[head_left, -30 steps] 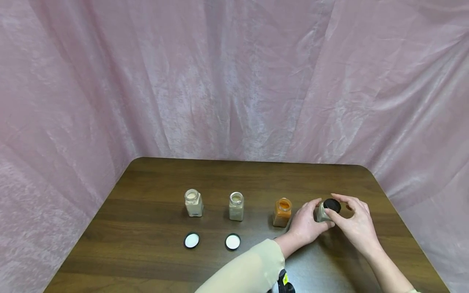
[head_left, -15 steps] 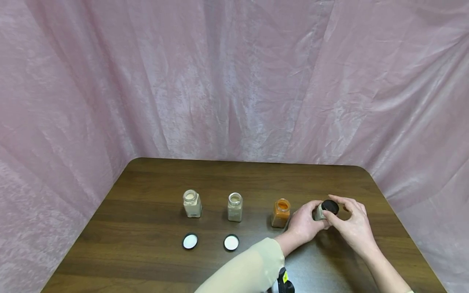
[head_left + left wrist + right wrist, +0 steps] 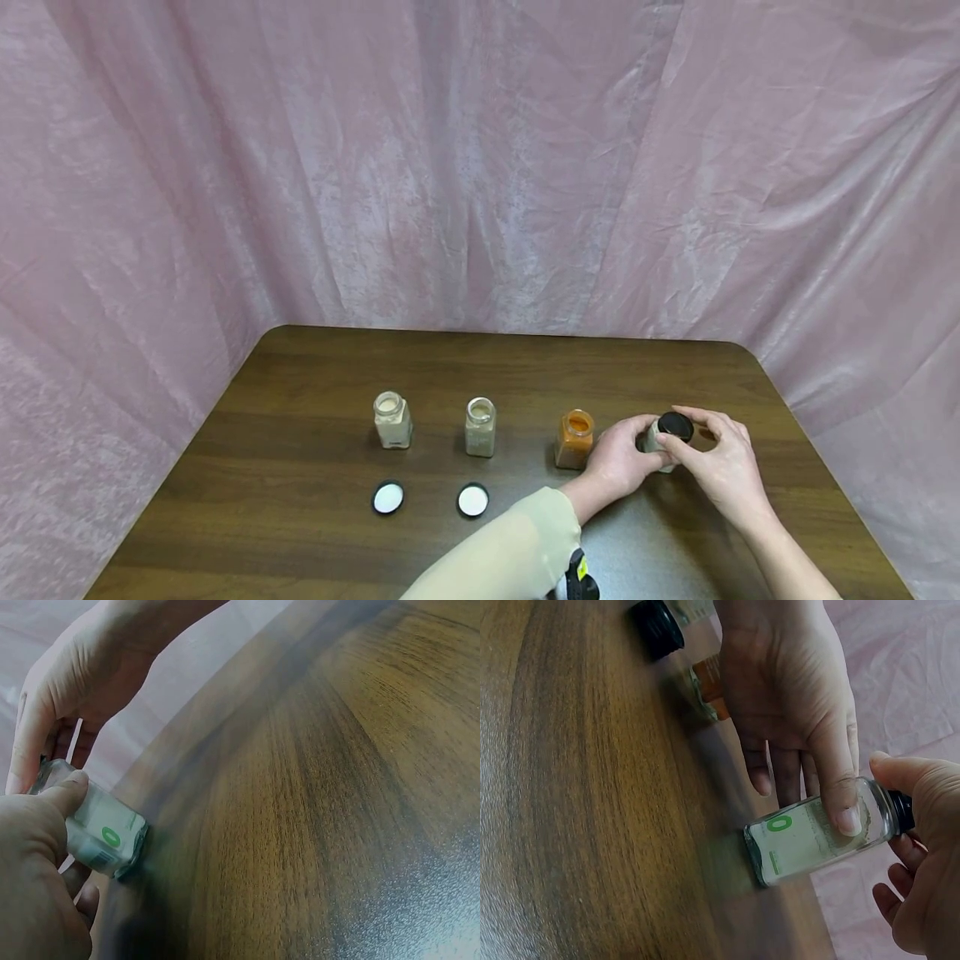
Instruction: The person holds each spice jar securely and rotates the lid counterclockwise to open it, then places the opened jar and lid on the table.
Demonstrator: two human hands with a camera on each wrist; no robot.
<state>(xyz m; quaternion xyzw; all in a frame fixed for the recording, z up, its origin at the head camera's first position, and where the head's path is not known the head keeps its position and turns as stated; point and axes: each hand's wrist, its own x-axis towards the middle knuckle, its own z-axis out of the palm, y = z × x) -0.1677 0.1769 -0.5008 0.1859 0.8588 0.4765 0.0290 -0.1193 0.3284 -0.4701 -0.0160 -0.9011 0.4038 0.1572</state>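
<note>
My left hand [image 3: 618, 454] grips the body of a small clear glass spice jar [image 3: 802, 840] at the right of the table, thumb across its front. The jar bears a pale label with a green mark and holds pale contents. On its black lid [image 3: 676, 427], my right hand [image 3: 720, 471] has thumb and fingers pinching the sides. In the left wrist view the jar's base stays close over the table. Just left of my left hand stands a lidless jar of orange powder [image 3: 574, 443].
Two lidless jars of pale powder stand farther left, a greyish one [image 3: 480, 435] and a cream one [image 3: 393, 423]. In front of them lie two upturned lids, one left [image 3: 387, 497] and one right [image 3: 472, 500]. Another black lid [image 3: 656, 630] shows near the orange jar.
The jar's base now shows below my left thumb, where it was covered a second ago. My right thumb has shifted slightly on the lid. The other jars and lids stay in place.
</note>
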